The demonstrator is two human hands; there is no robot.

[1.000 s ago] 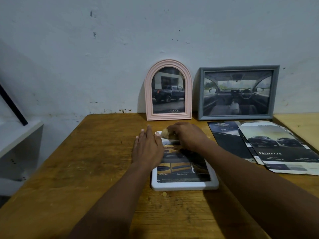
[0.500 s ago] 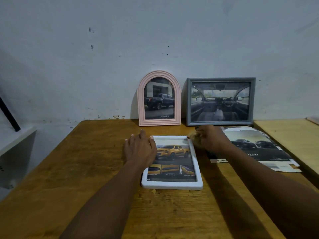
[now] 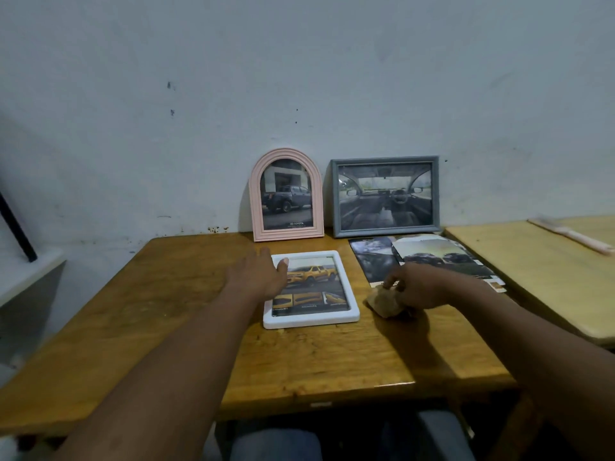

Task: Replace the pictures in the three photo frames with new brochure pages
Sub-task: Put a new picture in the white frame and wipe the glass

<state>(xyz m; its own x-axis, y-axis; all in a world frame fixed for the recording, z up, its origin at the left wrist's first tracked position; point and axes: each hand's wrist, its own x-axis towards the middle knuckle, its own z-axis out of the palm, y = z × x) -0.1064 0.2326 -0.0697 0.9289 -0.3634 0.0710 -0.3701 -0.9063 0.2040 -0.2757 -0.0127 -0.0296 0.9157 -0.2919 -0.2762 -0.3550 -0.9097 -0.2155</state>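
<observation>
A white photo frame [image 3: 346,291] lies flat on the wooden table [image 3: 186,304], showing a yellow pickup picture. My left hand [image 3: 258,277] rests with straight fingers on the frame's left edge. To the right of the frame, my right hand [image 3: 417,287] grips a crumpled tan cloth [image 3: 384,302] that sits on the table. A pink arched frame [image 3: 286,194] and a grey rectangular frame [image 3: 386,196] stand against the wall, each with a car picture. Brochure pages [image 3: 429,257] lie below the grey frame, partly under my right hand.
A second, lighter table [image 3: 545,271] stands at the right with a pale stick-like object [image 3: 572,236] on it. A white shelf [image 3: 26,277] and a black bar [image 3: 16,227] are at the far left. My knees show under the table's front edge.
My right hand has carried the cloth off the white frame's glass to the table on its right. The left hand stays at the frame's left edge. The camera has pulled back.
</observation>
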